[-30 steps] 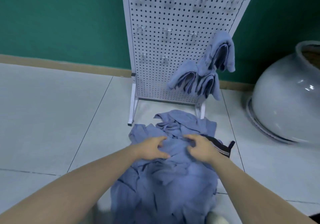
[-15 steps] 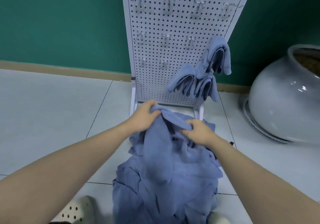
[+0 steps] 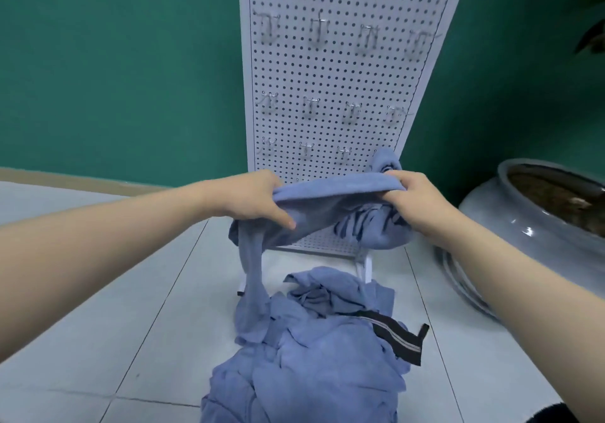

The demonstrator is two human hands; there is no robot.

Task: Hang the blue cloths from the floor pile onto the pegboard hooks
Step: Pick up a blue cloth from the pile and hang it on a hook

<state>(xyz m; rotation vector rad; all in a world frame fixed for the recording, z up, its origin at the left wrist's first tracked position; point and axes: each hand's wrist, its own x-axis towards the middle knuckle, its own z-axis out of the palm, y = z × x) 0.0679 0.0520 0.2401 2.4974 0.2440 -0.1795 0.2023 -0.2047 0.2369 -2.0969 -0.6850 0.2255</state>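
From the head camera I see my left hand (image 3: 253,198) and my right hand (image 3: 414,201) raised in front of the white perforated metal pegboard (image 3: 330,72), set apart from each other, each gripping one end of a soft blue cloth (image 3: 330,190) stretched between them. My left fingers curl over the cloth's top edge with the thumb underneath; my right fingers bunch the other end. A long tail of this cloth hangs from below my left hand and reaches the heap of crumpled blue cloths (image 3: 314,354) lying on the pale tiled floor (image 3: 108,308) just in front of the pegboard's foot. A dark strip with light stripes (image 3: 397,337) lies on the right side of the heap. Behind my right hand, more blue cloths (image 3: 383,223) hang at the board's lower right. Rows of bare wire hooks (image 3: 319,31) sit higher on the board. A large glossy grey ceramic pot (image 3: 537,223) stands on the floor to the right, against the green wall (image 3: 121,72).
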